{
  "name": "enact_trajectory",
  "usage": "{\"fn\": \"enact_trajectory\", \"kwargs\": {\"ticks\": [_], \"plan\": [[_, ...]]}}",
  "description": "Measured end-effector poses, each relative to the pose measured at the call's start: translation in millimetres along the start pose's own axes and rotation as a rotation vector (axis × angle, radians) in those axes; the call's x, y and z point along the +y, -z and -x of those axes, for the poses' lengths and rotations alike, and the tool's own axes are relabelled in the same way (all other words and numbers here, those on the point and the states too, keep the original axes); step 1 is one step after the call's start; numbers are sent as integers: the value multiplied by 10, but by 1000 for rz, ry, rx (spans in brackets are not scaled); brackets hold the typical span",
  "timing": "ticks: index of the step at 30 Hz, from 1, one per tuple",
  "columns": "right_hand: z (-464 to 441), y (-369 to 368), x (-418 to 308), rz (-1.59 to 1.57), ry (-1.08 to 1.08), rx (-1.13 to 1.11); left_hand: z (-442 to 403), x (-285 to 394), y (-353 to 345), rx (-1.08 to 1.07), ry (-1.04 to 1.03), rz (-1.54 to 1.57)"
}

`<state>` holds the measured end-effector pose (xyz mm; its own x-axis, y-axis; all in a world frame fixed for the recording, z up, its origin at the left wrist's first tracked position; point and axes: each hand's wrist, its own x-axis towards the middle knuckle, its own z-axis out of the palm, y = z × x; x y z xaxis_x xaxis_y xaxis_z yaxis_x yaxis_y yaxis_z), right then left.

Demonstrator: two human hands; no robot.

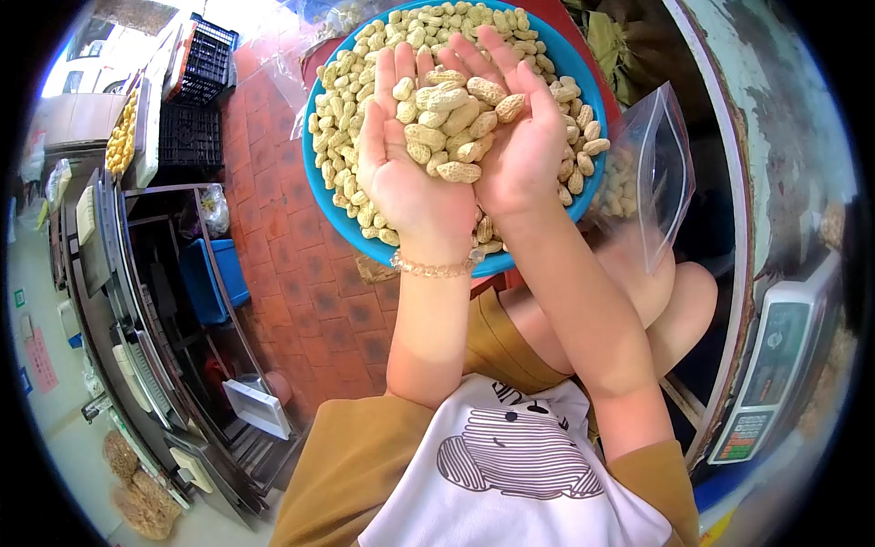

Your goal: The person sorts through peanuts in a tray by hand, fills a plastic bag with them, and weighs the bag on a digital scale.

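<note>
A heap of unshelled peanuts (453,123) rests in my two cupped palms, which are pressed side by side. My left hand (410,193) wears a beaded bracelet (436,270) at its wrist, and its fingers point away from me. Against it, my right hand (527,162) curves up along the other side of the heap. Both are above a round blue basin (319,187) filled with more peanuts (344,132). A clear zip bag (658,173), partly filled with peanuts, lies right of the basin near my legs.
Red tile floor (292,264) runs left of the basin. Farther left are black crates (191,137), a metal rack with a blue bin (214,278) and a white tray (258,407). On the right, a digital scale (775,351) sits on a counter.
</note>
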<state>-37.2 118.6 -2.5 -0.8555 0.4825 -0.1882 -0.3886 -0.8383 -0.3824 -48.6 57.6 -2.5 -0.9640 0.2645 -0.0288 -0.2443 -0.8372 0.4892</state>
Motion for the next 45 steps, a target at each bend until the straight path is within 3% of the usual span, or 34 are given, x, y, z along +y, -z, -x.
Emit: {"fn": "enact_trajectory", "kwargs": {"ticks": [4, 11, 15, 16, 18, 20, 24, 27, 34, 45], "plan": [[35, -15, 82, 204, 28, -82, 18, 25, -30, -71, -48, -79], [73, 32, 107, 79, 101, -153, 40, -6, 175, -134, 2, 277], [124, 26, 109, 210, 136, -88, 97, -19, 98, 3, 19, 146], [195, -74, 72, 6, 60, -14, 118, -11, 87, 17, 45, 142], [303, -179, -23, -50, 30, 48, 195, 14, 99, -199, 184, 392], [367, -166, -139, 114, 165, -78, 298, 15, -113, -270, 247, 424], [649, -199, -660, 64, 196, -81, 616, -132, -788, -125, 204, 106], [838, -218, -1063, 218, 347, 102, 713, -389, -1024, -12, 258, -46], [981, 72, -1429, 163, 319, 271, 904, -727, -1168, 65, 481, 24], [838, 351, -1285, 327, 356, 373, 866, -776, -1076, 195, 532, -18]]}}
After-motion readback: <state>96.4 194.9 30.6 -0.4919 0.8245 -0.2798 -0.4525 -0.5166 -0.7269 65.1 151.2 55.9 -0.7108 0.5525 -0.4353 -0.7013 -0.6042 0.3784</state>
